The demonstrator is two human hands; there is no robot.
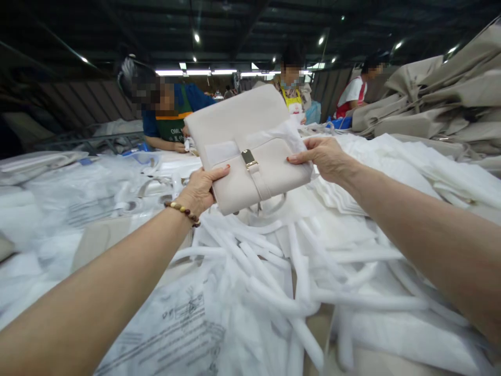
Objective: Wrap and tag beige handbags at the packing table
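Between my two hands a cream handbag [270, 172] is held up and tilted above the work surface. Its flap side faces me, with a gold metal clasp [249, 157] on a narrow strap at the middle. White tissue paper [274, 137] lies across part of the front. My left hand [199, 189] grips the lower left edge, thumb on the front. On the right side edge, my right hand [323, 157] pinches the bag with thumb in front; the fingers behind are partly hidden. Beneath the bag lie many white foam tubes [270, 295].
Printed clear plastic bags [168, 324] cover the near left. A stack of white sheets [344, 193] lies to the right. Beige bag pieces [438, 104] are heaped high at the far right. Across the table a person in a green apron [172, 125] bends over work; other people stand farther back.
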